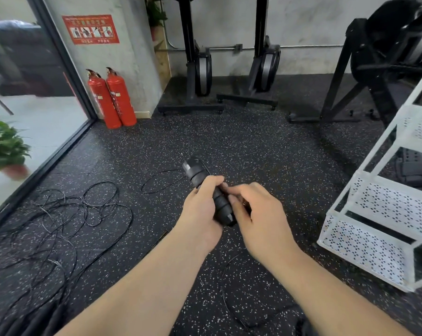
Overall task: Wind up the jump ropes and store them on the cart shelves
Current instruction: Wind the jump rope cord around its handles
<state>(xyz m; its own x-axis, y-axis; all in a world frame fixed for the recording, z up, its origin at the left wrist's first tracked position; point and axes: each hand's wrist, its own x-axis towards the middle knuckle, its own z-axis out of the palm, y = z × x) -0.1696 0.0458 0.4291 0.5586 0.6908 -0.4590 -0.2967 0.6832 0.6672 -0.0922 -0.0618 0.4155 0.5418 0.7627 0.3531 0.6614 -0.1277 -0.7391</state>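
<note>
**Loose cord, crowded floor**

My left hand (200, 214) wraps the black handles (210, 192) just below the middle of the frame, fingers curled firmly around them, one end pointing up and away from me. My right hand (261, 214) has its curled fingertips against the same handles. Whether they pinch the cord or only touch the grip I cannot tell.

The cord (156, 183) is not fully wound. One loop lies on the floor (253, 141) just left of the handles, and another strand trails near my right forearm at the bottom of the frame. I judge the main risk to be there. If I pull fast, the slack can whip, kink, or slide under my feet. The wraps on the handles can also spring off if my left grip eases before the end is tucked.

At lower left sits a tangle (67, 214) of other ropes, near the free loop but not clearly touching it. Dragging my cord that way could snag it and knot the lot tighter.

The cart (365, 251) stands at the right edge, close to my right elbow. Its white frame and shelf lips are hard edges to clip on a wide winding swing. The lower shelves show bare room. A middle one holds dark gear.

The open floor ahead, center frame, is the safest space. The glass (35, 117), plant (4, 146) and extinguishers (113, 98) at left are well apart from me.
</note>
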